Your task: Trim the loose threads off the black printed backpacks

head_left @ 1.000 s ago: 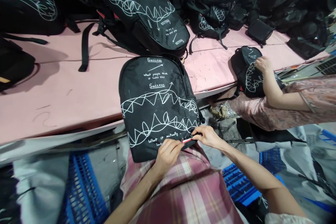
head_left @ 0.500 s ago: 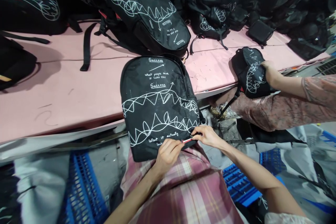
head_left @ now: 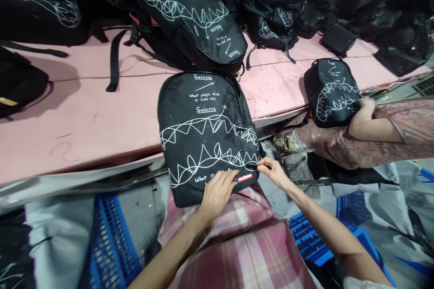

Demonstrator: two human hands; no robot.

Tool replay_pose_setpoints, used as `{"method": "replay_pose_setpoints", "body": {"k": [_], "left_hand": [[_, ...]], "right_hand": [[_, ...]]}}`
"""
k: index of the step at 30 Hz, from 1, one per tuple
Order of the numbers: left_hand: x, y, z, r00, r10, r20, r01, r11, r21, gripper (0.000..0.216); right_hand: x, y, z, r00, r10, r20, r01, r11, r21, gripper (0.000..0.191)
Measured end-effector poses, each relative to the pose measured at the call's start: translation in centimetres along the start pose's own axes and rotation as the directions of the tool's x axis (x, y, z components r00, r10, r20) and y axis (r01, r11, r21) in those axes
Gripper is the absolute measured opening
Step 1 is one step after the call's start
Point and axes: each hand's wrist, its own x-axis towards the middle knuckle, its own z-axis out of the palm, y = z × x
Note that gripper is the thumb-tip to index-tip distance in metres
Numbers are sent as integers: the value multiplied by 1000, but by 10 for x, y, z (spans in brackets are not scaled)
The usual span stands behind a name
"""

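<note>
A black backpack (head_left: 190, 151) with white scribbled lines and "Success" lettering leans upright between my lap and the pink table edge. My left hand (head_left: 217, 193) lies on its lower front with the fingers stretched out, covering part of the lettering. Just past those fingertips sits a red label (head_left: 245, 177) near the bottom right of the bag. At the bag's lower right side my right hand (head_left: 273, 172) is closed in a pinch on a small dark object (head_left: 252, 167); its kind is too small to make out.
On the pink table (head_left: 84, 117) lies another printed black backpack (head_left: 190, 22), with more black bags behind. At right a co-worker's hand (head_left: 366, 107) is at a similar backpack (head_left: 334, 92). Blue plastic crates (head_left: 113, 239) stand on the floor at both sides.
My left fingers have let go of the red label and flattened on the bag; the label now shows fully. My right hand has shifted slightly right and up. The co-worker's backpack has turned.
</note>
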Motion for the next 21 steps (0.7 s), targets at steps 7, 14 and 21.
{"method": "replay_pose_setpoints", "body": {"k": [7,14,21], "left_hand": [[14,9,-2,969,-87,230,32,972,231,16],[24,-3,-2,914,-199,353,135,971,198,21],[34,-14,-25,939,-309,152,328,936,-123,22]], "right_hand": [[-8,5,10,997,36,-70,-28,994,107,17],[-7,5,12,997,39,-66,-30,992,126,19],[-6,6,6,982,144,-124,-98,942,320,30]]}}
